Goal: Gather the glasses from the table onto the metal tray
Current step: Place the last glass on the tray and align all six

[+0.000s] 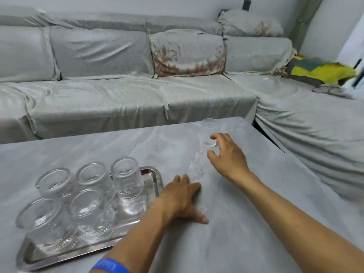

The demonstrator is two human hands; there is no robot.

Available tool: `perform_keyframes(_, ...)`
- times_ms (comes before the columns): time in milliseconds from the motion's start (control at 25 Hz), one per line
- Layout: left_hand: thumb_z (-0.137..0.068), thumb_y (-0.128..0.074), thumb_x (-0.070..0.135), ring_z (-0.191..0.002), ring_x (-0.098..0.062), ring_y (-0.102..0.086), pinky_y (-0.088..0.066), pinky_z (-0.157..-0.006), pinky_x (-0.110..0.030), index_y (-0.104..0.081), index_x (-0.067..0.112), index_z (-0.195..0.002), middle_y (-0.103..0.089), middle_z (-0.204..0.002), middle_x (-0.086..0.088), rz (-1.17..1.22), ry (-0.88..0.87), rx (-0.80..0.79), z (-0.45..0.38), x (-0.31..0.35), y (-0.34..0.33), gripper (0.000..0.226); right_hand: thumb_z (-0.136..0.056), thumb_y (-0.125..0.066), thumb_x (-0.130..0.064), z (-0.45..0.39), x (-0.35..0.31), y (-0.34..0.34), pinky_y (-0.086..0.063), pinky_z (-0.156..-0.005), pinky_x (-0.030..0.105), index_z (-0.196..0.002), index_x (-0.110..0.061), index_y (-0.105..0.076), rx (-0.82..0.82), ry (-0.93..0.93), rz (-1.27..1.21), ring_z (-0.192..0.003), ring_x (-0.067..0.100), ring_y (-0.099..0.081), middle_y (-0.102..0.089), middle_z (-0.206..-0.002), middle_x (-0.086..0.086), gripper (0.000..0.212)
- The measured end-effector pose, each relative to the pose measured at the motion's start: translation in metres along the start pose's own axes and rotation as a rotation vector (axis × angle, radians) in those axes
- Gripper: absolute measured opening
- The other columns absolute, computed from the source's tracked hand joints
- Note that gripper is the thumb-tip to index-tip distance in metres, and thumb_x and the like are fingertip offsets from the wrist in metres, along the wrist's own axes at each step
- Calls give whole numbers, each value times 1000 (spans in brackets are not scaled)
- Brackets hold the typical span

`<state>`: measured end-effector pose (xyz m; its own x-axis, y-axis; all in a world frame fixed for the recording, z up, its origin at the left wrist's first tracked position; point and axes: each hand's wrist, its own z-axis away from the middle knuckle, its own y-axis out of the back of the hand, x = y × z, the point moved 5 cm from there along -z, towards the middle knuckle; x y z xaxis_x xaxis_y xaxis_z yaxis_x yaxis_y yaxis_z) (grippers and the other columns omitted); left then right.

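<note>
5 glasses (86,198) stand on the metal tray (151,175) at the near left of the table (256,223). My right grip (226,154) curls, not yet clenched, around 1 more glass (208,133) far right. My left grip (182,198) lies released, flat beside the tray.

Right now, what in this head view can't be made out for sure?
- Right hand on the lone glass: clear glass, blurred; actual contact unclear.
- Metal tray: near left corner cut by the frame edge, floor hidden under five glasses.
- Left hand: palm down, underside hidden.
</note>
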<state>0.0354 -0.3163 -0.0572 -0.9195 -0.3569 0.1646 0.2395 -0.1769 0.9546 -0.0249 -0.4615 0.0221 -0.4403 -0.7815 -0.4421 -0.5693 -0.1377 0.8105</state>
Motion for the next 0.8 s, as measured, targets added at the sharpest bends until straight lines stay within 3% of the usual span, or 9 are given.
perform_keyframes(120, -43, -67, 81, -109, -33, -46, -45, -86, -46, -46, 32, -120, -47, -116, -8, -6, -10, -37, -14, -4, 0, 94, -86, -55, -26, -44, 21, -9, -47, -88, 40, -121, -18, -58, -181, -17, 176, -122, 30, -47, -37, -151, 0, 37)
perform_keyframes(240, -46, -66, 81, -122, -33, -37, -43, -98, -47, -36, 34, -132, -40, -132, -7, 38, -4, -49, -11, -5, -2, 103, -86, -53, -21, -81, 27, -27, -44, -92, 41, -125, -18, -58, -336, -76, 288, -132, 31, -36, -16, -162, -1, 39)
perform_keyframes(320, -49, -68, 79, -132, -37, -29, -38, -106, -49, -32, 34, -137, -33, -143, -10, 54, 1, -75, -8, -4, -5, 106, -85, -55, -19, -89, 35, -45, -44, -97, 40, -125, -16, -59, -456, -114, 304, -128, 30, -44, -18, -161, -1, 40)
perform_keyframes(440, -55, -70, 75, -140, -39, -19, -30, -113, -50, -27, 32, -144, -22, -153, -14, 51, 6, -79, -5, -3, 0, 107, -84, -59, -16, -85, 40, -58, -45, -92, 38, -123, -9, -56, -388, -145, 212, -111, 32, -55, -37, -145, 3, 40)
perform_keyframes(600, -67, -70, 67, -143, -37, -14, -24, -115, -48, -24, 25, -148, -18, -156, -15, 74, 46, -79, 11, -3, 6, 102, -80, -73, -27, -41, 16, -42, -41, -87, 33, -119, -10, -62, -189, -205, -61, -110, 30, -57, -46, -136, 6, 43)
perform_keyframes(680, -73, -74, 52, -137, -33, -32, -34, -110, -43, -38, 15, -141, -36, -148, -14, 286, 98, 38, 26, 0, 14, 85, -78, -78, -27, -7, -11, -18, -44, -81, 31, -111, -14, -67, -87, -171, -259, -104, 26, -61, -52, -128, 1, 37)
perform_keyframes(800, -74, -75, 38, -129, -17, -49, -43, -104, -32, -40, 20, -143, -49, -144, -3, 1035, 267, 364, 78, -7, 18, 79, -74, -81, -21, 46, -63, 19, -49, -78, 26, -102, -24, -71, -65, -166, -732, -97, 17, -67, -61, -119, -4, 29)
